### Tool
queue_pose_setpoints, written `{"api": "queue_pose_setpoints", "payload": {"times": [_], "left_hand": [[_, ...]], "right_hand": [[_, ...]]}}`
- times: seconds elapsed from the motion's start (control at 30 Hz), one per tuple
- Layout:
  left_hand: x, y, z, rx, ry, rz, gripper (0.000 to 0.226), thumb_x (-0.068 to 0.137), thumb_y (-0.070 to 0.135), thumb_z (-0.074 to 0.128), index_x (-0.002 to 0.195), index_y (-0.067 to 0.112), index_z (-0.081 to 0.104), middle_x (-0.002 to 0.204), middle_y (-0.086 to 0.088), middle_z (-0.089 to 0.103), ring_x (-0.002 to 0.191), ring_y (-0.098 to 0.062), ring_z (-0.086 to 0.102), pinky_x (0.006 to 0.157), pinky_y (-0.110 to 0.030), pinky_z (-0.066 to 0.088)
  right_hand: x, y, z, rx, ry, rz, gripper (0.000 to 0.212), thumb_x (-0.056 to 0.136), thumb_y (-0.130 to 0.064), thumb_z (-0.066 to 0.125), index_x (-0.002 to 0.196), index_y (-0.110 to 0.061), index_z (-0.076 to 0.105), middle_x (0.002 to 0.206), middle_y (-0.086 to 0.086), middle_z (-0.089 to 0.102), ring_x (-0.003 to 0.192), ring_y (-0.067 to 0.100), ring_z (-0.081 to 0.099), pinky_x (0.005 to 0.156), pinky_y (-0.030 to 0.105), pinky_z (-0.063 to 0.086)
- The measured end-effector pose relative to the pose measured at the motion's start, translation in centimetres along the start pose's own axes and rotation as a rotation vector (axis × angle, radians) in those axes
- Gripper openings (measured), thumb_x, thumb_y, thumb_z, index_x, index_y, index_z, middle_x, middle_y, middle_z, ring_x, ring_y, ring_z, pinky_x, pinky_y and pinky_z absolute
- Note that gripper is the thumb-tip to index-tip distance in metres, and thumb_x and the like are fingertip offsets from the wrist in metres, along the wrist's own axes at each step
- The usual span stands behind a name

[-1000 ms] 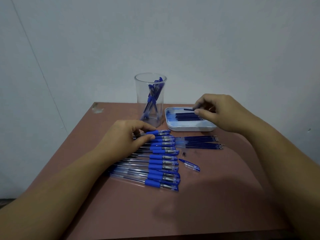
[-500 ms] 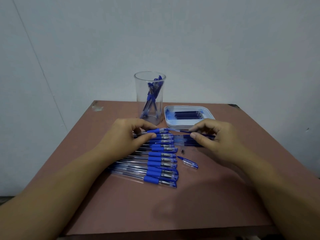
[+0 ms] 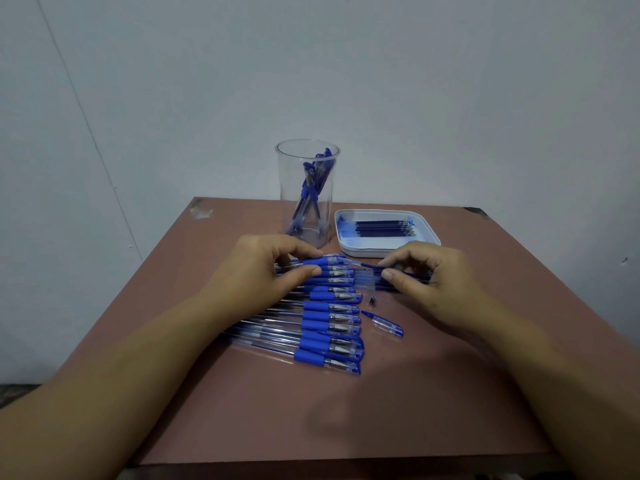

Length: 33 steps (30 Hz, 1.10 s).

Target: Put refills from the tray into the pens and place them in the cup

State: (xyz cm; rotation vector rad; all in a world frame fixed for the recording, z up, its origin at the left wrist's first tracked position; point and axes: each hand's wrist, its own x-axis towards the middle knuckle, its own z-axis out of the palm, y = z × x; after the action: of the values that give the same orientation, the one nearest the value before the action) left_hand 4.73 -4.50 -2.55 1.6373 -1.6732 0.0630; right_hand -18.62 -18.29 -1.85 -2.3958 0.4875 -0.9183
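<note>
A row of several clear pens with blue grips (image 3: 322, 327) lies on the brown table. My left hand (image 3: 266, 271) pinches the topmost pen (image 3: 329, 261) of that row at its blue grip. My right hand (image 3: 426, 275) pinches a thin dark blue refill (image 3: 367, 266), its tip pointing into the open front end of that pen. The white tray (image 3: 349, 237) behind holds several more refills (image 3: 382, 227). A tall clear cup (image 3: 307, 192) at the back contains several finished pens.
A small metal pen tip (image 3: 373, 301) and a blue pen cap (image 3: 384, 323) lie loose on the table right of the pen row. More refills lie under my right hand. The table's near half is bare, and a grey wall stands behind.
My right hand lifted a refill from the tray and brought it down and left to the pen held by my left hand. The left hand stayed on the top pen.
</note>
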Motion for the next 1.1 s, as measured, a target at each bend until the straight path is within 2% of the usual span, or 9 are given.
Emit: {"api": "queue_pose_setpoints", "payload": {"times": [0.2,0.3,0.43,0.5,0.63,0.77,0.93,1.1], "left_hand": [[0.0,0.1,-0.1,-0.006,-0.001,-0.028,0.022,0.082,0.033,0.075,0.098,0.046,0.067,0.084,0.028,0.066,0.076,-0.003,0.062,0.065,-0.012,0.047],[0.0,0.1,-0.2,0.014,-0.017,-0.040,0.020,0.082,0.035,0.073,0.102,0.040,0.071,0.086,0.027,0.066,0.077,-0.003,0.062,0.066,-0.017,0.051],[0.0,0.2,-0.2,0.028,-0.023,-0.020,0.021,0.082,0.035,0.073,0.103,0.037,0.073,0.085,0.026,0.066,0.077,-0.002,0.062,0.067,-0.021,0.053],[0.0,0.4,-0.2,0.025,-0.035,0.000,0.022,0.081,0.034,0.075,0.103,0.036,0.073,0.082,0.030,0.062,0.077,-0.002,0.062,0.067,-0.020,0.052],[0.0,0.2,-0.4,0.005,-0.038,-0.009,0.021,0.082,0.033,0.075,0.102,0.038,0.072,0.085,0.026,0.066,0.077,-0.002,0.062,0.066,-0.017,0.050],[0.0,0.2,-0.6,-0.019,-0.022,-0.024,0.021,0.082,0.034,0.074,0.098,0.045,0.067,0.085,0.023,0.069,0.076,-0.002,0.062,0.064,-0.014,0.048],[0.0,0.5,-0.5,-0.006,-0.025,-0.016,0.020,0.082,0.032,0.075,0.101,0.036,0.073,0.081,0.030,0.064,0.077,0.000,0.062,0.063,-0.009,0.044],[-0.1,0.6,-0.5,-0.034,-0.026,0.000,0.021,0.081,0.031,0.076,0.100,0.038,0.072,0.079,0.032,0.062,0.076,-0.002,0.062,0.062,-0.007,0.044]], "right_hand": [[-0.1,-0.1,0.1,0.015,-0.036,-0.018,0.023,0.083,-0.011,0.074,0.090,-0.032,0.069,0.072,-0.003,0.064,0.067,0.019,0.054,0.060,0.013,0.043],[-0.1,-0.2,0.1,0.007,-0.053,-0.018,0.020,0.083,-0.011,0.074,0.091,-0.028,0.070,0.073,-0.002,0.065,0.067,0.019,0.055,0.059,0.013,0.043],[-0.1,-0.6,0.1,-0.009,-0.108,-0.052,0.015,0.083,-0.013,0.074,0.091,-0.026,0.071,0.083,-0.013,0.069,0.077,0.005,0.063,0.068,0.009,0.045],[-0.1,-0.6,0.3,-0.018,-0.120,-0.057,0.013,0.083,-0.015,0.073,0.092,-0.024,0.072,0.085,-0.016,0.069,0.080,0.003,0.064,0.070,0.010,0.046],[0.0,-0.2,0.0,-0.006,-0.020,-0.010,0.014,0.085,-0.011,0.073,0.090,-0.024,0.072,0.085,-0.012,0.070,0.080,0.006,0.064,0.072,0.014,0.048],[0.0,-0.1,-0.5,-0.023,0.031,-0.002,0.019,0.084,-0.010,0.073,0.087,-0.029,0.070,0.080,-0.012,0.069,0.075,0.008,0.062,0.068,0.011,0.045],[-0.1,0.2,-0.2,-0.045,0.025,-0.009,0.014,0.085,-0.012,0.073,0.090,-0.025,0.072,0.082,-0.011,0.069,0.077,0.010,0.064,0.069,0.024,0.051],[-0.1,0.4,-0.2,-0.047,0.014,-0.002,0.011,0.085,-0.014,0.072,0.091,-0.023,0.072,0.085,-0.012,0.070,0.079,0.010,0.065,0.072,0.029,0.052]]}}
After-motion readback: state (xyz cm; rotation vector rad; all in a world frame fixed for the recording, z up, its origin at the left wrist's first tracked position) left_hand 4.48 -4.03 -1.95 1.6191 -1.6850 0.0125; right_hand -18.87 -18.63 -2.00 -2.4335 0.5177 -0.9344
